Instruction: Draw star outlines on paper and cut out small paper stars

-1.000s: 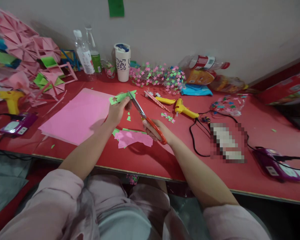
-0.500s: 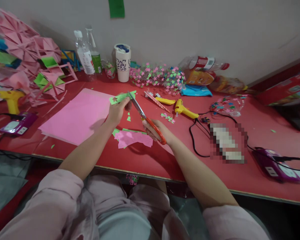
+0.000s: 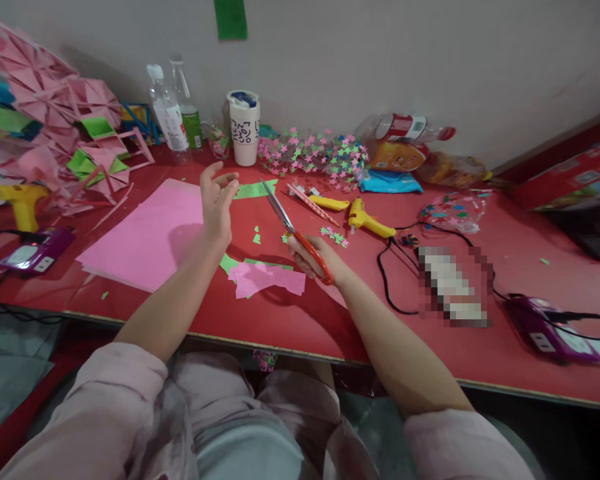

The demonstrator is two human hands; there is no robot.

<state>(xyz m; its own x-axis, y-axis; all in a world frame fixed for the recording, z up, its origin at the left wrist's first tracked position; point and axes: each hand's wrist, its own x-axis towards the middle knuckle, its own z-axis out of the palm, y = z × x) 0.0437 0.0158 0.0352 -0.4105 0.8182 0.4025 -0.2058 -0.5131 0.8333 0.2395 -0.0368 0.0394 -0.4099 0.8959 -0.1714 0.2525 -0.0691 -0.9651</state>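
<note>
My left hand (image 3: 217,203) is raised over the edge of the pink paper, fingers apart and holding nothing that I can see. Just beyond its fingertips is a green paper strip (image 3: 255,189), partly hidden by the hand. In my right hand (image 3: 314,257) are orange-handled scissors (image 3: 280,212), their blades together and pointing up and left toward the strip. Below the blades, small green paper scraps (image 3: 257,237) lie on the red table. Pink paper pieces (image 3: 270,279) with green ones beneath rest nearer to me. Small cut stars (image 3: 335,235) lie beyond my right hand.
Pink paper sheets (image 3: 145,233) lie on the left. A yellow glue gun (image 3: 370,219), a yellow cutter (image 3: 330,203) and a black cord are on the right. Behind stand a white cup (image 3: 244,130), bottles (image 3: 167,110) and a star-covered bottle (image 3: 313,155). Pink paper models (image 3: 55,100) fill the back left.
My left hand has let go of the green strip, opened its fingers and moved left and up. The right hand with the scissors has barely moved.
</note>
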